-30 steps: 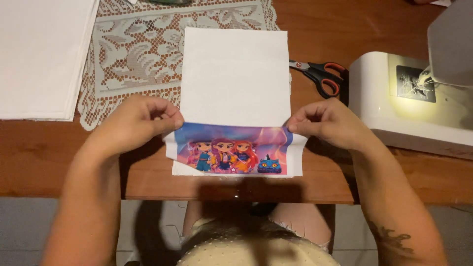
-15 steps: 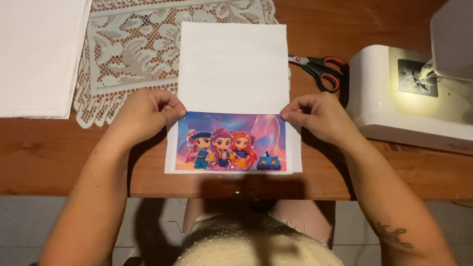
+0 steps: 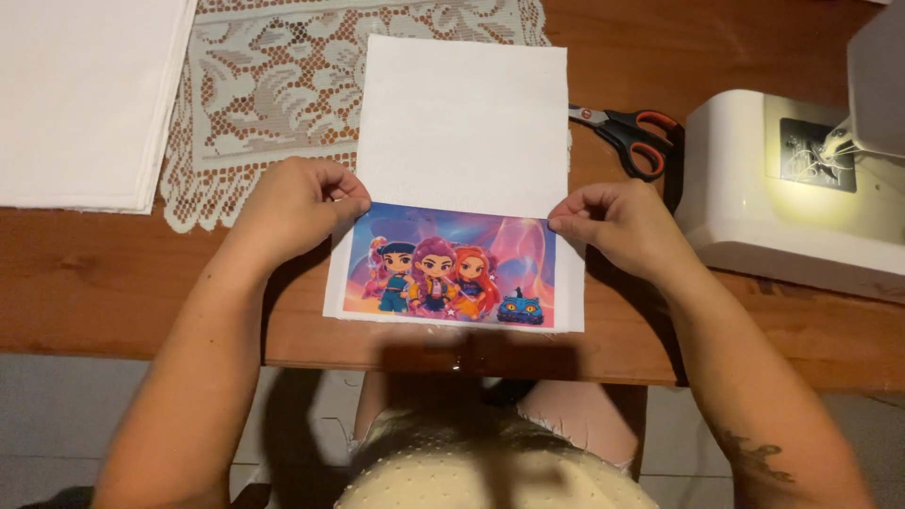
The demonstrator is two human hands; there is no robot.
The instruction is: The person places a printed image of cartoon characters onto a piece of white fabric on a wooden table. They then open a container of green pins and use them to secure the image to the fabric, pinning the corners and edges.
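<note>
Left hand [image 3: 297,203], right hand [image 3: 617,221], pinching white fabric rectangle [image 3: 462,123], glossy cartoon print [image 3: 451,267]

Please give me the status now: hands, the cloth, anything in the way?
Left hand and right hand pinch printed cloth sides. White panel lies above. Scissors beside, apart.

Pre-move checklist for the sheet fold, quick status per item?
1. Left hand pinching the white folded panel edge: ok.
2. Right hand pinching the opposite edge: ok.
3. Fold edge level across the cartoon print: ok.
4. Side edges aligned: not ok, printed layer juts out on both sides.
5. Scissors apart from the sheet: ok.
6. Crease pressed flat: cannot tell.
</note>
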